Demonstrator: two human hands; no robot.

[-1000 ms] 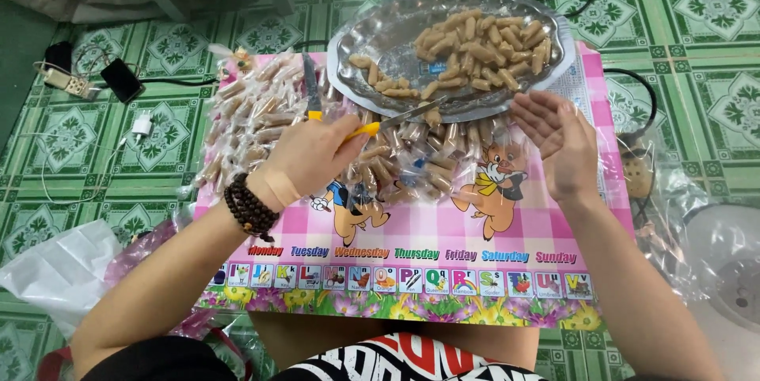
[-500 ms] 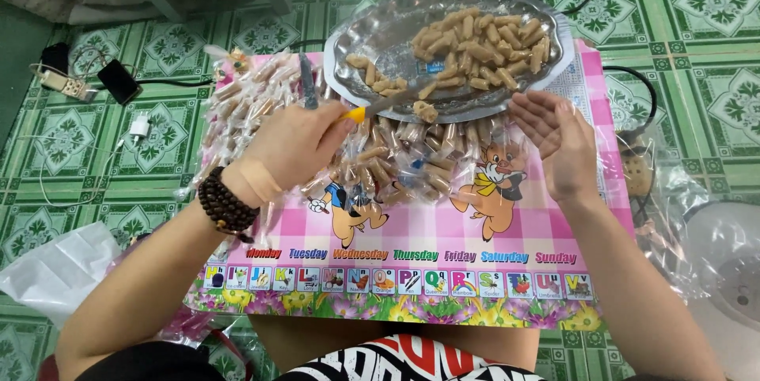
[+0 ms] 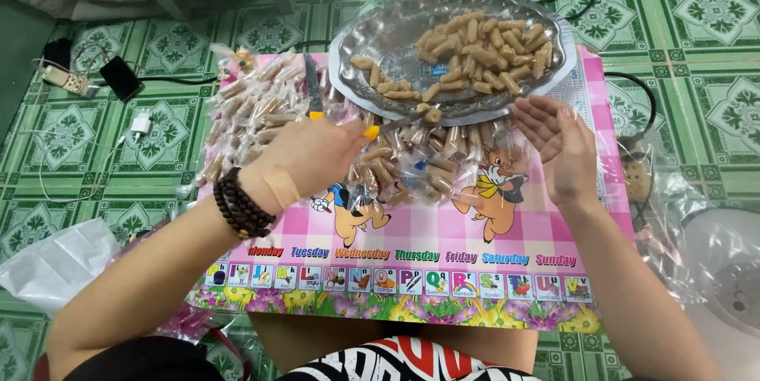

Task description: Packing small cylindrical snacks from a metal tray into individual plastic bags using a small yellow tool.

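Observation:
My left hand (image 3: pixel 313 158) lies palm down on a heap of clear packets of finger-shaped snacks (image 3: pixel 412 163), fingers curled. A small yellow thing (image 3: pixel 370 133) shows at its fingertips; I cannot tell what it is. A dark bead bracelet (image 3: pixel 241 205) circles that wrist. My right hand (image 3: pixel 558 147) hovers open, fingers apart, over the packets just in front of the silver tray (image 3: pixel 372 40). The tray holds loose brown snack sticks (image 3: pixel 483 52). Everything rests on a small pink checked table (image 3: pixel 427 230) with cartoon prints.
A cutter with a yellow end (image 3: pixel 313 89) lies among more filled packets (image 3: pixel 253 112) at the table's left. On the green tiled floor are a phone (image 3: pixel 120 78), a charger (image 3: pixel 141 123), black cables (image 3: pixel 633 88), a white bag (image 3: pixel 55 262) and crumpled clear plastic (image 3: pixel 673 215).
My left hand shifted a little left and back over the packets. My right hand stayed almost still.

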